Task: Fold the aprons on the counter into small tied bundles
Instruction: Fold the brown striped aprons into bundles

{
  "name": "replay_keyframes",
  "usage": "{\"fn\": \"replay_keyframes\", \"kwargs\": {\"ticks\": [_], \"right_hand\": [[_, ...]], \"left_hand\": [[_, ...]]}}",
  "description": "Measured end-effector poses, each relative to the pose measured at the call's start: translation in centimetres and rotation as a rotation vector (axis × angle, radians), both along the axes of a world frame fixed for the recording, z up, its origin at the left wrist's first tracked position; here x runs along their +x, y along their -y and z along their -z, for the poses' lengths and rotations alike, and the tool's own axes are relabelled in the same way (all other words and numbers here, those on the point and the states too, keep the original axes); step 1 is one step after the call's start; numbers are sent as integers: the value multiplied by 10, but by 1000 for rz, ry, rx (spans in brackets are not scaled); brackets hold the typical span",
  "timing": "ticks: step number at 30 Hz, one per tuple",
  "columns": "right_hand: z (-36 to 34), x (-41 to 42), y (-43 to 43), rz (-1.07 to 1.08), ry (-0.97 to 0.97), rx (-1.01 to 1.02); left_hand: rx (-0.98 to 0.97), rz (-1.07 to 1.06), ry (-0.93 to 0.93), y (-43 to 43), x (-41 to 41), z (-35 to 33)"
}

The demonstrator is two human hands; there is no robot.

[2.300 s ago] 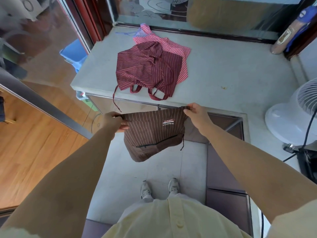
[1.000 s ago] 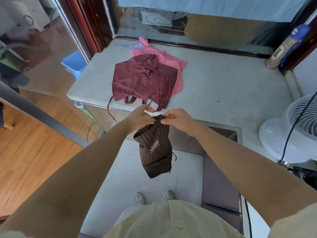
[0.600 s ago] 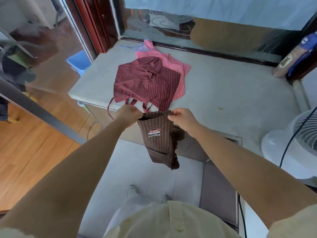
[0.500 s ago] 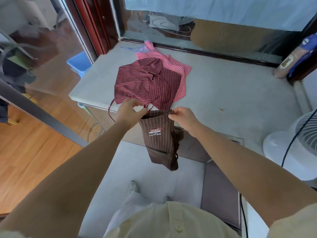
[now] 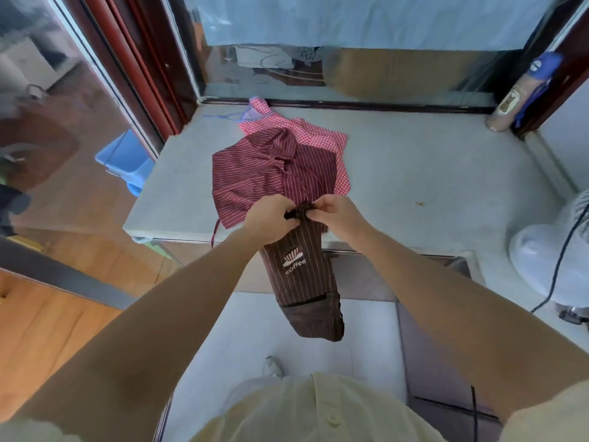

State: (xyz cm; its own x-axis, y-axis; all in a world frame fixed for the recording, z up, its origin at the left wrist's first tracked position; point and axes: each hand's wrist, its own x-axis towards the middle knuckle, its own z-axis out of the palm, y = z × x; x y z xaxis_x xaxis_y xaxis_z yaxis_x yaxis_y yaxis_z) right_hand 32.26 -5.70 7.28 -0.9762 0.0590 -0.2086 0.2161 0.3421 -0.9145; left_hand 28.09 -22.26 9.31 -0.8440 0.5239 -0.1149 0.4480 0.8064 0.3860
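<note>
Beside a tall window, at a pale tabletop: bunching the top edge of a brown apron, already folded into a long strip, held in the air at the tabletop's front edge and hanging toward the floor. Pinching that edge with both grips narrow, left hand and right hand meeting almost knuckle to knuckle, fingers curled into the cloth. Waiting behind, spread on the tabletop: a red striped apron lying over a checked apron, neither folded yet. Probably narrowing the strip before rolling and tying. Worth doing well by squaring the long edges, lowering the strip onto bare tabletop rather than working in mid-air, rolling tightly from the hem, and finding the loose strings early, those strings being hard to make out here.
</note>
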Motion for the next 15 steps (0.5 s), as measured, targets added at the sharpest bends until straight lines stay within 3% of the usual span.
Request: {"fn": "replay_keyframes", "kwargs": {"ticks": [2,5,8,12,13,15], "right_hand": [[1,0,6,59,39,-85],[6,4,12,-104,182,-183],[23,9,20,-200,353,30],[57,3,21,-193,412,616],[63,2,20,-198,408,677],[65,-4,14,-187,409,611]], "left_hand": [[82,106,12,7,-9,1],[237,239,73,17,-19,-5],[433,267,241,23,-28,-17],[604,207,293,37,-51,-29],[636,147,290,41,-57,-30],[648,1,240,48,-74,-28]]}}
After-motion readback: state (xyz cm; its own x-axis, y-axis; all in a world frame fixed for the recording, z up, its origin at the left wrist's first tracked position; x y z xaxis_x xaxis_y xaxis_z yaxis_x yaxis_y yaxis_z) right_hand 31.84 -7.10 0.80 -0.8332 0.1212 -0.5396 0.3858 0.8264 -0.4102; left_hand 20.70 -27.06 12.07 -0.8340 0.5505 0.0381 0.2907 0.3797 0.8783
